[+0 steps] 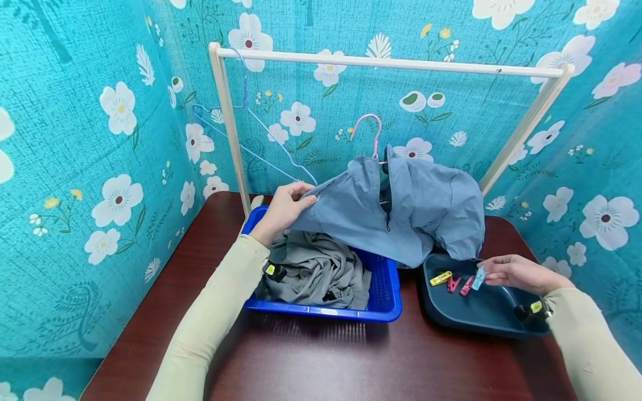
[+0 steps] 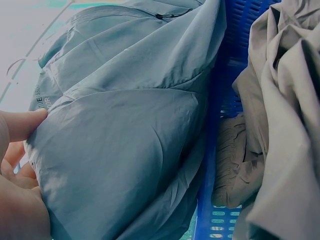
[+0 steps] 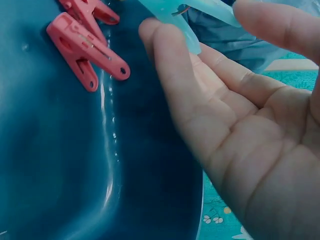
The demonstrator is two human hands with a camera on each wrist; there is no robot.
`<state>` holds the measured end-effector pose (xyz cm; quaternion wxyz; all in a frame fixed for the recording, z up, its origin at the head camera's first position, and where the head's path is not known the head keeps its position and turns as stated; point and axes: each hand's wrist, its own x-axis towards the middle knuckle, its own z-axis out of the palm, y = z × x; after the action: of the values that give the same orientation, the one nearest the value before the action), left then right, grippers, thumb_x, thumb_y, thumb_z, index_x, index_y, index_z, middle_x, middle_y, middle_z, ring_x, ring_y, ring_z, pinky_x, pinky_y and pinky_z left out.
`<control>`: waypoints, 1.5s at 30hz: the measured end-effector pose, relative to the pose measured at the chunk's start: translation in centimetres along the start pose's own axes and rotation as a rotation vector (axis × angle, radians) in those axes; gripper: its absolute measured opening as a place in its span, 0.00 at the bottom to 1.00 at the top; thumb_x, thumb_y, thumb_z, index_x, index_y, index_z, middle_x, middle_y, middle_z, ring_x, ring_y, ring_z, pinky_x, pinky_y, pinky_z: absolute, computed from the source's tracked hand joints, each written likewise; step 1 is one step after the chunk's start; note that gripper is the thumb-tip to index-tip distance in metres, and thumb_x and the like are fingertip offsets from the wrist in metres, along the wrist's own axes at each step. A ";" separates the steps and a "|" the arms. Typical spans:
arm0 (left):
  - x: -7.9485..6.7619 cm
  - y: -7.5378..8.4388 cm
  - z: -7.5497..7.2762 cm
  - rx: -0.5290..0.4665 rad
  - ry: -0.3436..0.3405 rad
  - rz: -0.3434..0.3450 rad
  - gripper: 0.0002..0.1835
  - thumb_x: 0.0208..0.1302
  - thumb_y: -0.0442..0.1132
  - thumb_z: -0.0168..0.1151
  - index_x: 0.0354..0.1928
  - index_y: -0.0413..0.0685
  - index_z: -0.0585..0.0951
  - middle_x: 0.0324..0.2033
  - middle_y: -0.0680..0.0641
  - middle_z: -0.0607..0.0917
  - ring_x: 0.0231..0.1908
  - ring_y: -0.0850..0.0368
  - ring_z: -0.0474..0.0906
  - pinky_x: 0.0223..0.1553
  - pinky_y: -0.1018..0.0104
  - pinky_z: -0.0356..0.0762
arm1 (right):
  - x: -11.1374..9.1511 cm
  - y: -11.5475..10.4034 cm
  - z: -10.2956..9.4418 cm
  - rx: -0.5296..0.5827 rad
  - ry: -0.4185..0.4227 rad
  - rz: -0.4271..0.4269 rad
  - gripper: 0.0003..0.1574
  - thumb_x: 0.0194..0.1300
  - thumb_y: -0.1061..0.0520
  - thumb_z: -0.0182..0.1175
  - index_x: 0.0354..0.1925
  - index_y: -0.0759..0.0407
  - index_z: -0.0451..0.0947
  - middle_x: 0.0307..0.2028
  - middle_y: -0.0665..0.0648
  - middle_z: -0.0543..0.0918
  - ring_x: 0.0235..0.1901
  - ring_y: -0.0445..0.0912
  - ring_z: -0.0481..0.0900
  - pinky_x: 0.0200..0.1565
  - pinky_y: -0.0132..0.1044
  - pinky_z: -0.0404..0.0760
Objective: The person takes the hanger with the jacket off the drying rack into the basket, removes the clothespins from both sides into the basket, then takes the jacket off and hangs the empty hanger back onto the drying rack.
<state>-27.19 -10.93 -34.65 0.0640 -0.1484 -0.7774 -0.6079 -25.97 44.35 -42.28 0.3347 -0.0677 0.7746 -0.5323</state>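
A blue-grey zip jacket (image 1: 416, 195) hangs on a pink hanger (image 1: 376, 131), whose hook stands free below the rack's bar. My left hand (image 1: 286, 209) pinches the jacket at its left shoulder, thumb on top; in the left wrist view, the jacket's cloth (image 2: 120, 150) spreads out from that grip. Over the dark basin (image 1: 436, 312), my right hand (image 1: 516, 273) holds a light blue clothespin (image 1: 478, 278) between thumb and fingers. In the right wrist view, that clothespin (image 3: 172, 12) lies between the fingertips, partly cut off at the top. Two red clothespins (image 3: 87, 50) lie beside it.
A blue basket (image 1: 386, 289) with crumpled grey clothes (image 1: 321, 273) stands below the jacket. A wooden rack (image 1: 401, 63) spans the back, and a blue hanger (image 1: 271, 133) hangs at its left post. One yellow clothespin (image 1: 441, 278) lies in the basin.
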 end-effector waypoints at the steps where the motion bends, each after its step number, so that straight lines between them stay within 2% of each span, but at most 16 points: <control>1: 0.0 0.0 0.0 0.001 -0.001 -0.001 0.07 0.66 0.35 0.60 0.44 0.44 0.83 0.35 0.46 0.82 0.35 0.53 0.75 0.35 0.63 0.70 | 0.0 0.1 0.0 -0.014 -0.001 0.005 0.36 0.75 0.58 0.43 0.63 0.88 0.44 0.47 0.58 0.81 0.47 0.53 0.81 0.51 0.48 0.74; 9: 0.0 -0.1 0.2 0.009 0.001 -0.010 0.07 0.66 0.36 0.60 0.43 0.45 0.83 0.35 0.46 0.81 0.34 0.53 0.75 0.35 0.63 0.70 | 0.5 1.2 0.3 -0.157 0.017 0.073 0.35 0.72 0.58 0.48 0.60 0.88 0.53 0.53 0.69 0.75 0.46 0.51 0.80 0.50 0.50 0.75; 24: 0.1 0.2 0.2 0.016 -0.010 -0.005 0.08 0.66 0.36 0.60 0.45 0.45 0.83 0.35 0.46 0.82 0.35 0.53 0.76 0.36 0.63 0.70 | 0.5 1.7 1.0 -0.185 0.085 0.144 0.25 0.71 0.64 0.45 0.56 0.86 0.61 0.49 0.68 0.76 0.45 0.56 0.80 0.49 0.51 0.75; 30: 0.2 0.2 0.2 0.020 -0.010 -0.003 0.08 0.66 0.36 0.60 0.44 0.45 0.83 0.34 0.47 0.82 0.34 0.53 0.75 0.35 0.63 0.70 | 0.4 1.7 0.7 -0.193 0.108 0.152 0.27 0.73 0.61 0.45 0.57 0.86 0.61 0.50 0.72 0.76 0.46 0.59 0.80 0.48 0.51 0.76; 36: 0.1 0.3 0.1 0.019 -0.006 -0.017 0.08 0.66 0.36 0.60 0.45 0.45 0.83 0.34 0.47 0.81 0.35 0.54 0.76 0.35 0.63 0.70 | -0.3 0.6 0.7 -0.216 0.095 0.131 0.28 0.74 0.62 0.43 0.58 0.88 0.58 0.51 0.77 0.74 0.47 0.60 0.79 0.48 0.50 0.76; 40: 0.1 0.3 0.0 0.012 -0.006 -0.023 0.08 0.66 0.36 0.60 0.45 0.44 0.82 0.34 0.46 0.82 0.35 0.54 0.76 0.35 0.63 0.70 | -1.1 -0.9 0.6 -0.239 0.079 0.077 0.29 0.74 0.60 0.44 0.58 0.87 0.58 0.51 0.76 0.74 0.47 0.58 0.80 0.47 0.47 0.77; 45: 0.2 0.2 0.0 -0.005 -0.001 -0.019 0.09 0.66 0.36 0.60 0.45 0.44 0.83 0.34 0.46 0.82 0.35 0.54 0.76 0.36 0.63 0.71 | -2.3 -3.5 0.5 -0.288 0.096 -0.030 0.30 0.76 0.54 0.44 0.57 0.84 0.63 0.47 0.67 0.80 0.43 0.50 0.82 0.45 0.42 0.79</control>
<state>-27.32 -10.89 -34.35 0.0577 -0.1416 -0.7773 -0.6103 -24.82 43.52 -38.30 0.2762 -0.1012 0.8569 -0.4232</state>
